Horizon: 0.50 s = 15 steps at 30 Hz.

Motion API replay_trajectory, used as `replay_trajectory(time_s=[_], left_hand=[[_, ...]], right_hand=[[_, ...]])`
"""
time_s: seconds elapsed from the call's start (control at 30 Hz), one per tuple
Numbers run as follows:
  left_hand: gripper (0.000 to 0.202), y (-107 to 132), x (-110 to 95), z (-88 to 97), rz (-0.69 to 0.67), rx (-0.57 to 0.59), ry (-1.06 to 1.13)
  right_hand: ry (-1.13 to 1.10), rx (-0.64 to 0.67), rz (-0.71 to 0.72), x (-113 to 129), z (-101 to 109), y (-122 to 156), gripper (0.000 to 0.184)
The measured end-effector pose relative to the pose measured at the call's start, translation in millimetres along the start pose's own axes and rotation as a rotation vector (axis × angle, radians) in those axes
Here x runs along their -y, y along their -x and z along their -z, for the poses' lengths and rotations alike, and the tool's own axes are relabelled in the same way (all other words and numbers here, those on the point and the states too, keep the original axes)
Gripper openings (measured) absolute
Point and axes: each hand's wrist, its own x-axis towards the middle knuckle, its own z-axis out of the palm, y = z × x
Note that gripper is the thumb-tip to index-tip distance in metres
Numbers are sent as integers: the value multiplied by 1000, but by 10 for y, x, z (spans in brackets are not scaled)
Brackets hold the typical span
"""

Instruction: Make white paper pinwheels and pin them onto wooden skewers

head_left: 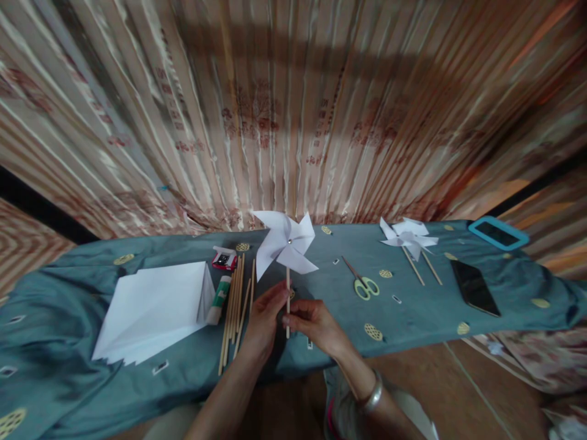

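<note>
Taking the hands as the clock's centre, the white folded-paper pinwheel [298, 260] stands at 12 o'clock, its upper blades overlapping the far edge of the teal cloth-covered table [330, 287] in view. The left hand [263, 318] pinches its pale wooden stick [288, 308], and the right hand [318, 321] pinches it lower down, thumb against finger; each grip is closed to the stick's thickness. The near edge runs at 6 o'clock, just below the hands.

At 9 o'clock, loose tan wooden sticks [233, 305] lie just beside the left hand, then a green-and-white glue stick [219, 299] and stacked white paper [156, 305]. Towards 3 o'clock, bare cloth separates the right hand from green-handled scissors [365, 288]; a black phone [474, 287] lies well beyond.

Some left fingers are hidden, and both forearms are cut off at 6 o'clock. At 2 o'clock, white paper blades [410, 234] overlap above two sticks, hard to separate. The contents of the red-and-white box [224, 259] at 10 o'clock are unclear.
</note>
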Motion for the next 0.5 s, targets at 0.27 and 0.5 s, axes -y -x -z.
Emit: replay_trajectory(time_s=[0.27, 0.5], left_hand=[[42, -7, 66, 167, -24, -2, -117], [42, 23, 47, 132, 7, -9, -86]], right_hand=[[53, -9, 49, 32, 29, 2, 31], [44, -6, 52, 48, 8, 0, 33]])
